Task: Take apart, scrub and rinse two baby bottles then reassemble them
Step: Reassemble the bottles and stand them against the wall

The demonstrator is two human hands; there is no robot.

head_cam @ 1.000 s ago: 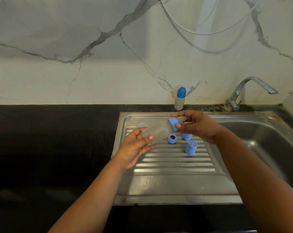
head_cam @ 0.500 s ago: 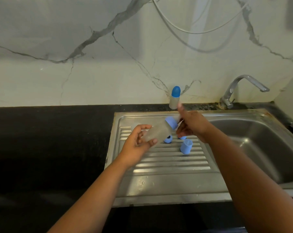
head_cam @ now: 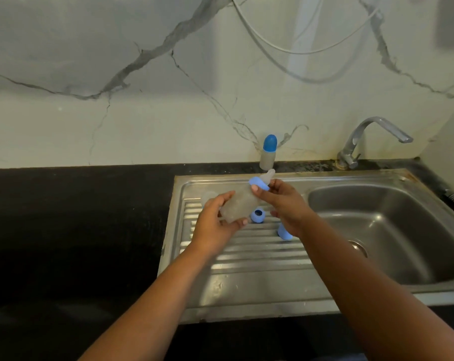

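A frosted baby bottle (head_cam: 240, 204) is held tilted over the ribbed drainboard (head_cam: 246, 254). My left hand (head_cam: 215, 225) grips its lower body. My right hand (head_cam: 286, 204) pinches the blue collar ring (head_cam: 257, 183) at its neck, with the clear teat (head_cam: 269, 175) sticking out beyond. Below, a loose blue ring (head_cam: 257, 215) and a blue cap (head_cam: 284, 233) lie on the drainboard, the cap partly hidden by my right hand. Another clear bottle part (head_cam: 207, 197) stands behind my left hand.
A small bottle with a blue cap (head_cam: 268, 152) stands on the black counter (head_cam: 77, 217) against the marble wall. The sink basin (head_cam: 390, 230) lies to the right, with the tap (head_cam: 372, 139) behind it. A cable hangs on the wall.
Both hands have kept hold of the bottle. My right hand has shifted its grip around the blue collar, thumb now lower. The camera moved slightly.
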